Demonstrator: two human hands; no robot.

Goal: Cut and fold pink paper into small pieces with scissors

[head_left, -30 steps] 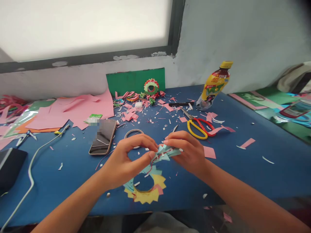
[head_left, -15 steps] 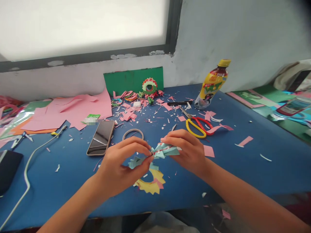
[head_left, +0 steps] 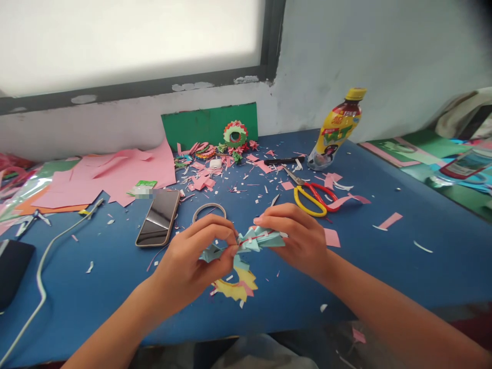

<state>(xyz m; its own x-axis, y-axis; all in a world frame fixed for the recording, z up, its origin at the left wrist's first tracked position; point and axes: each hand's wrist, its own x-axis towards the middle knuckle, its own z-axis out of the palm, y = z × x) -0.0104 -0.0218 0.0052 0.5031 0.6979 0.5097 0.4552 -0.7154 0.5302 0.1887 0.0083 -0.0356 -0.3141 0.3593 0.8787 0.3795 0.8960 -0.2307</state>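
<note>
Two bare hands are seen. By the left hand (head_left: 198, 251), one light-blue folded paper piece (head_left: 251, 242) is held at its near-left end, thumb and fingertips pinched tight. By the right hand (head_left: 298, 233) the other end is gripped narrowly, fingers curled over it; its thumb is hidden. The piece, crossed by one thin red line, is held above the worktop (head_left: 369, 266). Below, one toothed paper ring (head_left: 236, 293), yellow and light blue, is partly covered by the left hand; whether it is joined to the held piece cannot be told. Beyond the left hand, one roll of tape (head_left: 209, 205) and one smartphone (head_left: 158, 218) are placed. Past the right hand, one pair of scissors (head_left: 304, 184) is laid, one handle yellow, one red, and one yellow-capped bottle (head_left: 335, 132) is stood. Farther back, one black pen-shaped tool (head_left: 279, 161), one white case (head_left: 216, 163) and uncountable paper scraps (head_left: 203, 183) are scattered. One multicoloured paper ring (head_left: 235, 126) is set before one green board (head_left: 192, 125).
</note>
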